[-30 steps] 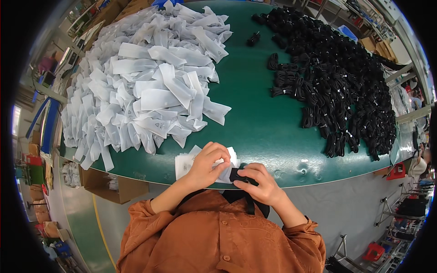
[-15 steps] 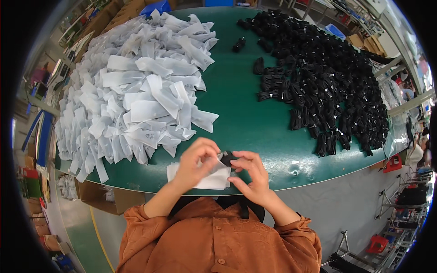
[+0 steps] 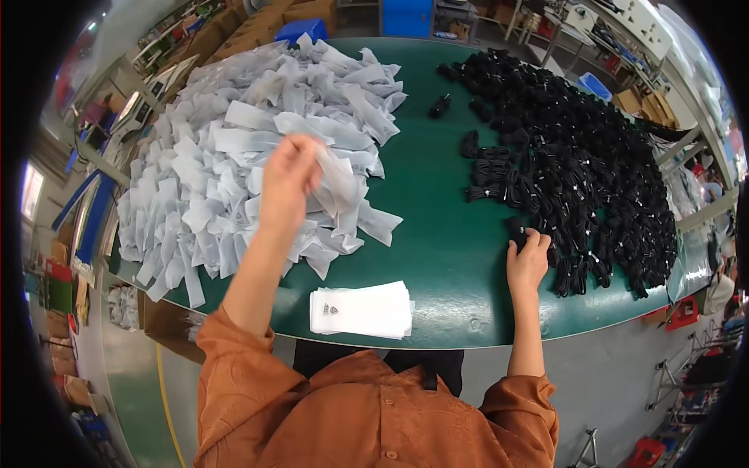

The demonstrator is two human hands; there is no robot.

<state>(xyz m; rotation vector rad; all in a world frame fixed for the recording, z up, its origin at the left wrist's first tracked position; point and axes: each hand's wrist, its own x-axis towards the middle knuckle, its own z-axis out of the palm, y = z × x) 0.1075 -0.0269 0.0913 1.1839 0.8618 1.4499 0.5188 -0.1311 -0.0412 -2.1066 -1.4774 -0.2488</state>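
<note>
Over the left heap of white pouches (image 3: 187, 168), my left hand (image 3: 290, 179) is raised with its fingers curled, slightly blurred. A filled white pouch (image 3: 337, 178) hangs from its fingertips against the pile. My right hand (image 3: 530, 261) rests at the near left edge of the black cable heap (image 3: 601, 187), its thumb and fingers closed round a tied black cable bundle (image 3: 516, 227). Between my arms, by the table's front edge, lies a stack of flat white pouches (image 3: 363, 310) with a small dark print.
The green table (image 3: 437, 269) has a curved front edge close to my body. One cable bundle (image 3: 440, 106) lies apart near the back. A cardboard box (image 3: 168, 324) stands below the table at the left, and a blue bin (image 3: 301, 31) is behind the pouches.
My hands have parted from above the flat stack, where they held a pouch and something black. The left moved up to the pouch heap, the right across to the cable bundles.
</note>
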